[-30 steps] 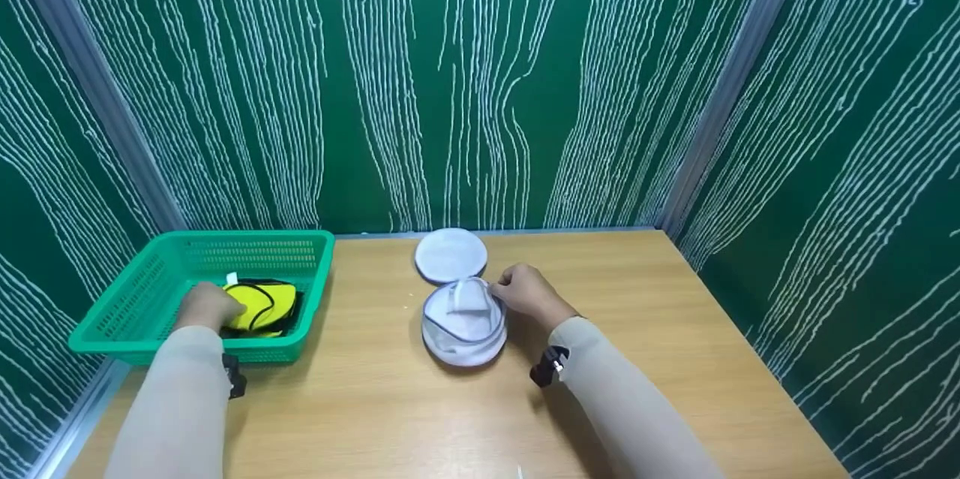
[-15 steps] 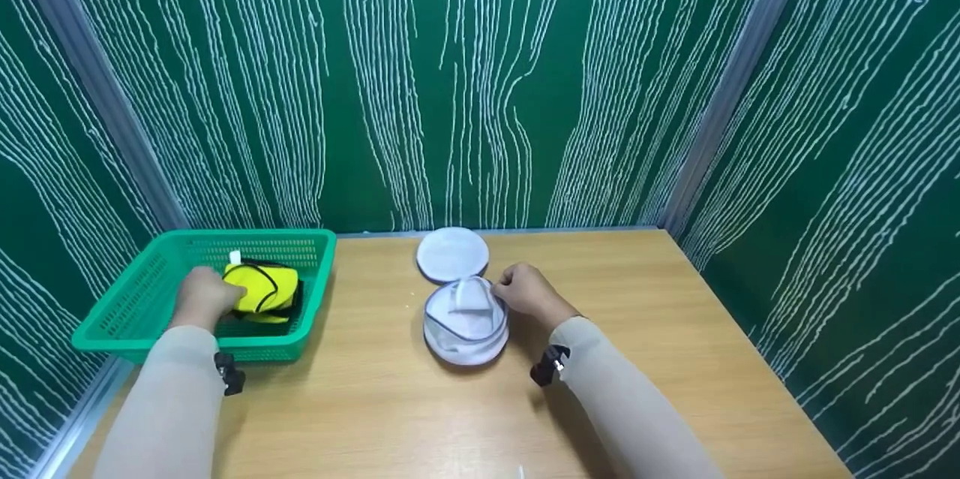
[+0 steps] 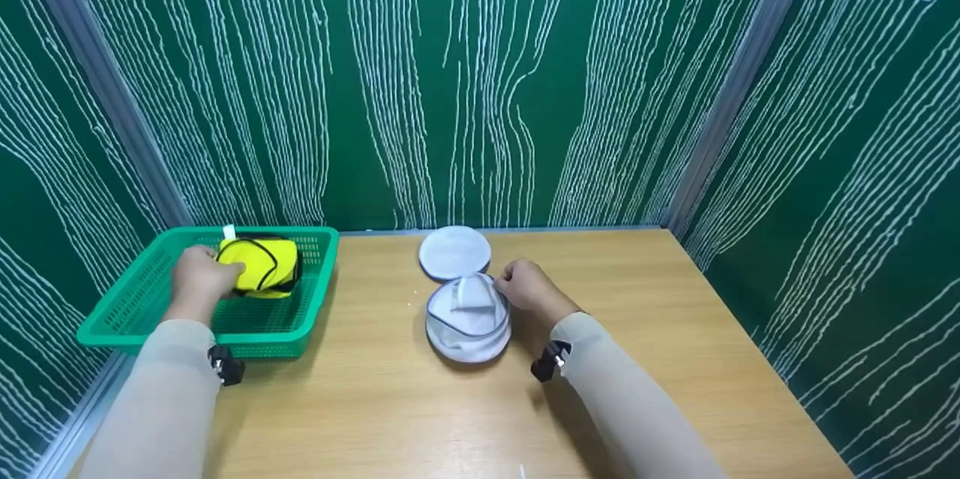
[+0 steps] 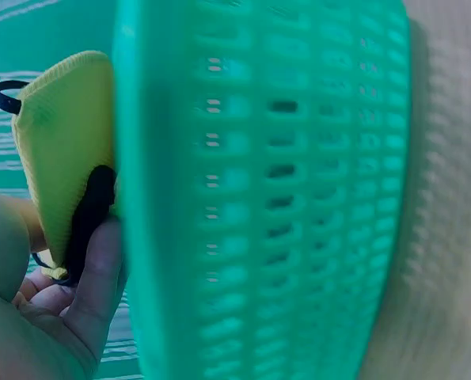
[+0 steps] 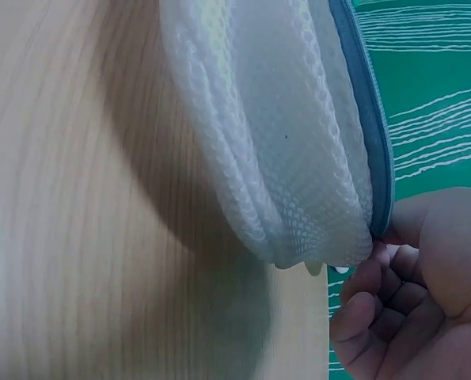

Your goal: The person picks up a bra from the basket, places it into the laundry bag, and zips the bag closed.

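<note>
My left hand [image 3: 198, 278] grips a folded yellow cloth [image 3: 264, 263] with black edging and a white tag, held over the green basket. In the left wrist view the thumb and fingers pinch the cloth [image 4: 65, 134], and a black loop sticks out from its corner. Mid-table stands a round white mesh laundry bag [image 3: 466, 340] with a dark zipper rim, its round lid [image 3: 454, 252] laid back behind it. My right hand [image 3: 528, 285] pinches the bag's rim at its right side. The right wrist view has thumb and finger at the zipper edge [image 5: 380, 158].
The green plastic basket [image 3: 320, 314] with slotted walls stands at the table's left rear. Green panels [image 3: 375, 88] with white wavy lines enclose the wooden table [image 3: 420, 419] at the back and both sides. A small white sliver lies near the front edge.
My left hand has lifted the yellow cloth up from the basket floor, toward the basket's back rim. The right hand stays at the mesh bag's rim.
</note>
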The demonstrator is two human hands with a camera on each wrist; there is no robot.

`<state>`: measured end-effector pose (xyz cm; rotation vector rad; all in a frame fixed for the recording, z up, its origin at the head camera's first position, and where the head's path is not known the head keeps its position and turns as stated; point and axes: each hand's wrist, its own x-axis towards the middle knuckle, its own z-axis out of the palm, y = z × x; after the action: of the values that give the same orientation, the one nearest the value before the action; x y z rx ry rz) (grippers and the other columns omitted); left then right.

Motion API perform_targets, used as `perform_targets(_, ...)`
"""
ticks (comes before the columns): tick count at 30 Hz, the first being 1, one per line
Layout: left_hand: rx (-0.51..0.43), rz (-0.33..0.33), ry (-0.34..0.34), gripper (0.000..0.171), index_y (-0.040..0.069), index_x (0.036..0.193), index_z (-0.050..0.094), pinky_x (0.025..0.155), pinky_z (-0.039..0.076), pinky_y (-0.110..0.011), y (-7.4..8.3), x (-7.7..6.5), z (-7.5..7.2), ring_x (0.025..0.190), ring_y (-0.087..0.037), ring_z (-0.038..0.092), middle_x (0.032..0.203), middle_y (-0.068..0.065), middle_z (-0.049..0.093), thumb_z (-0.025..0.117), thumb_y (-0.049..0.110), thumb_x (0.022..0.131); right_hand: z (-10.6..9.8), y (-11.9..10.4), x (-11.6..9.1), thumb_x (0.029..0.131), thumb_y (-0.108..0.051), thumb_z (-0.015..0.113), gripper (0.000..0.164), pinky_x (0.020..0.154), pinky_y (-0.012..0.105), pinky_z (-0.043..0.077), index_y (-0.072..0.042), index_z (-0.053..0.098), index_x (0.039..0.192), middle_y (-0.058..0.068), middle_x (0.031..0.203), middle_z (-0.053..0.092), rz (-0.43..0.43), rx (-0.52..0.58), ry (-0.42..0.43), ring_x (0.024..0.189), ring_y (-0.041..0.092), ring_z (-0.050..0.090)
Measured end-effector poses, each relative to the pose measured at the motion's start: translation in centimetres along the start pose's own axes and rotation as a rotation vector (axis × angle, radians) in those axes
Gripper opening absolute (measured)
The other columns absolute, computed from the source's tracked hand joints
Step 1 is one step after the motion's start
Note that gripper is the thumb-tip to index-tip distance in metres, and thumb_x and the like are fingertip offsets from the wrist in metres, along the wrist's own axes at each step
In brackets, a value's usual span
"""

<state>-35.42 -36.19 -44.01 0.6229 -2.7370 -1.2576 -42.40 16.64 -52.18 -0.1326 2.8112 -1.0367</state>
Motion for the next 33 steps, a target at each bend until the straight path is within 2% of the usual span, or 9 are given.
perform_targets(2, -0.001, 0.012, 0.032, 0.066, -0.015, 0.164, 0.042, 0.094, 0.068, -0.043, 0.8, -0.2, 0.1, 0.121, -0.04, 0.075, 0.159, -0.041, 0.054, 0.066, 0.019, 0.113, 0.0, 0.0, 0.0, 0.112, -0.019, 0.066, 0.046, 0.057, 0.027, 0.04, -0.019, 0.054, 0.068, -0.004, 0.067, 0.049, -0.004, -0.002, 0.001, 0.065, 0.014, 0.051)
perform_targets(5, -0.006, 0.043, 0.095, 0.063, -0.012, 0.161, 0.047, 0.107, 0.062, -0.054, 2.2, -0.5, 0.4, 0.136, -0.047, 0.065, 0.159, -0.038, 0.056, 0.066, 0.023, 0.114, 0.0, 0.0, 0.0, 0.113, -0.02, 0.065, 0.043, 0.059, 0.028, 0.042, -0.018, 0.056, 0.071, -0.003, 0.07, 0.051, 0.013, 0.012, -0.001, 0.068, 0.016, 0.053)
perform_targets(8, -0.038, 0.078, 0.144, 0.061, -0.009, 0.161, 0.049, 0.116, 0.056, -0.061, 3.9, -1.0, 1.0, 0.144, -0.049, 0.058, 0.16, -0.035, 0.057, 0.066, 0.027, 0.114, 0.1, 0.0, -0.1, 0.114, -0.02, 0.065, 0.04, 0.061, 0.029, 0.044, -0.017, 0.057, 0.074, -0.001, 0.074, 0.052, 0.027, 0.027, -0.001, 0.071, 0.017, 0.054)
perform_targets(12, -0.095, 0.124, 0.164, 0.062, -0.005, 0.162, 0.05, 0.118, 0.055, -0.061, 6.0, -1.6, 2.2, 0.143, -0.047, 0.059, 0.162, -0.032, 0.058, 0.068, 0.029, 0.114, 0.1, -0.1, 0.0, 0.113, -0.02, 0.066, 0.038, 0.063, 0.029, 0.045, -0.017, 0.058, 0.076, -0.001, 0.076, 0.053, 0.02, 0.036, -0.003, 0.073, 0.017, 0.055)
perform_targets(17, -0.142, 0.178, 0.116, 0.057, -0.004, 0.159, 0.054, 0.115, 0.059, -0.057, 8.5, -2.5, 4.6, 0.137, -0.042, 0.062, 0.159, -0.031, 0.061, 0.071, 0.025, 0.112, 0.2, -0.1, -0.1, 0.112, -0.018, 0.068, 0.038, 0.062, 0.029, 0.045, -0.017, 0.059, 0.075, -0.002, 0.074, 0.053, -0.001, 0.041, 0.001, 0.072, 0.017, 0.055)
perform_targets(23, -0.165, 0.238, 0.073, 0.048, -0.003, 0.15, 0.061, 0.109, 0.061, -0.053, 11.0, -3.7, 8.5, 0.129, -0.039, 0.065, 0.15, -0.027, 0.067, 0.074, 0.021, 0.111, 0.4, -0.3, -0.4, 0.112, -0.019, 0.069, 0.033, 0.063, 0.028, 0.047, -0.015, 0.067, 0.08, -0.001, 0.076, 0.057, 0.005, 0.07, -0.017, 0.073, 0.017, 0.057)
perform_targets(26, -0.189, 0.286, 0.048, 0.047, -0.003, 0.148, 0.062, 0.109, 0.061, -0.053, 11.7, -4.1, 10.6, 0.127, -0.038, 0.067, 0.148, -0.027, 0.069, 0.076, 0.021, 0.109, 0.6, -0.4, -0.5, 0.112, -0.019, 0.069, 0.032, 0.064, 0.028, 0.047, -0.015, 0.068, 0.08, -0.002, 0.076, 0.057, -0.019, 0.057, -0.011, 0.074, 0.017, 0.057)
perform_targets(29, -0.251, 0.324, -0.002, 0.048, -0.003, 0.148, 0.062, 0.109, 0.063, -0.053, 12.3, -4.5, 12.5, 0.126, -0.038, 0.07, 0.149, -0.028, 0.07, 0.077, 0.019, 0.108, 0.7, -0.5, -0.4, 0.111, -0.018, 0.07, 0.033, 0.063, 0.027, 0.045, -0.015, 0.066, 0.078, -0.003, 0.075, 0.057, -0.062, 0.029, 0.008, 0.073, 0.016, 0.056)
perform_targets(33, -0.323, 0.341, -0.075, 0.051, -0.003, 0.151, 0.06, 0.107, 0.065, -0.052, 12.6, -5.0, 15.1, 0.127, -0.038, 0.072, 0.15, -0.029, 0.07, 0.077, 0.018, 0.108, 0.8, -0.7, -0.5, 0.11, -0.017, 0.071, 0.033, 0.064, 0.027, 0.044, -0.016, 0.064, 0.077, -0.004, 0.077, 0.057, -0.096, 0.023, 0.018, 0.074, 0.015, 0.055)
